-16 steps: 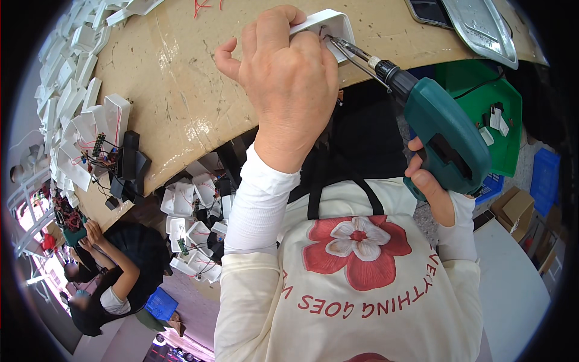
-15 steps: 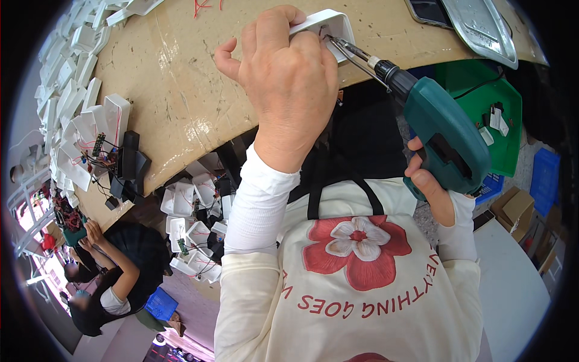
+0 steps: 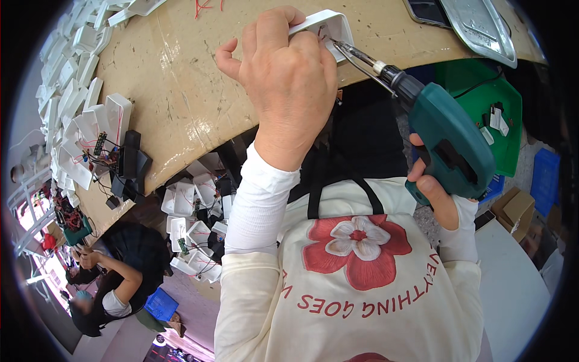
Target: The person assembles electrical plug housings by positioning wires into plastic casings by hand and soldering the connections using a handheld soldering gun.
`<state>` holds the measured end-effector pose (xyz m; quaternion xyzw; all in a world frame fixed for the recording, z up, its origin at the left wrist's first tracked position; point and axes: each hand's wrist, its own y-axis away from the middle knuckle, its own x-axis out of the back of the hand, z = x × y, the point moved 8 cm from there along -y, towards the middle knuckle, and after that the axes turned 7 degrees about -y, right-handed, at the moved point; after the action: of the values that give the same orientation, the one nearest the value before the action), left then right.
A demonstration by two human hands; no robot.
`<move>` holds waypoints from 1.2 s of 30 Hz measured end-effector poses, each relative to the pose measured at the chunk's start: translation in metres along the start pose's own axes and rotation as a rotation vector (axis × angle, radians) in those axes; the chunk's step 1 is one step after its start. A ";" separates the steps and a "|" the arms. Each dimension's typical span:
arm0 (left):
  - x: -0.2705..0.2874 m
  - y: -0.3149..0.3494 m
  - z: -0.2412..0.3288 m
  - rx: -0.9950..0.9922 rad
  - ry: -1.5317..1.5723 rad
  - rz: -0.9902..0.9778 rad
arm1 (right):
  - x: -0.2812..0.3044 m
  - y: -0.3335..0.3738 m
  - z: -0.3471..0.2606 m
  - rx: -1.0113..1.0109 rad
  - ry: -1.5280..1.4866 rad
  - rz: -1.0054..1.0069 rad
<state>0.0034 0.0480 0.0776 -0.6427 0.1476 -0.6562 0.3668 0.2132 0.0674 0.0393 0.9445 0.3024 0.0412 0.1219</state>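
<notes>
My left hand (image 3: 288, 81) is closed on a white plastic housing (image 3: 342, 25) at the table's near edge, its fingers partly inside and hiding much of it. Thin reddish wires show in the housing. A teal soldering gun (image 3: 453, 136) with a black collar is gripped in my right hand (image 3: 431, 187), fingers wrapped round its handle. The thin metal tip and a curved feed tube point left into the housing, close by my left fingertips. Whether the tip touches anything inside is too small to tell.
White housings with wires and boards (image 3: 90, 142) are heaped along the table's left side; more lie in a pile (image 3: 196, 223) below. A metal tray (image 3: 482, 30) and a phone (image 3: 429, 12) lie top right. A green bin (image 3: 509, 114) stands below. A co-worker (image 3: 123, 277) sits lower left.
The soldering gun and my right hand have shifted slightly right and down, drawing the tip back a little. My left hand and the housing have barely moved. The co-worker's hands moved downward.
</notes>
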 end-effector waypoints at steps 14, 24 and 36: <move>-0.004 0.003 -0.005 0.020 0.047 0.015 | 0.151 -0.042 0.004 0.440 -0.959 0.132; -0.006 0.003 -0.007 0.023 0.051 0.001 | 0.148 -0.058 0.016 0.373 -0.934 0.093; -0.004 0.001 -0.008 0.035 0.097 0.003 | 0.134 -0.035 0.007 0.471 -0.696 0.060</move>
<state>-0.0047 0.0478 0.0732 -0.6033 0.1546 -0.6886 0.3715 0.3033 0.1710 0.0240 0.9126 0.2166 -0.3468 -0.0036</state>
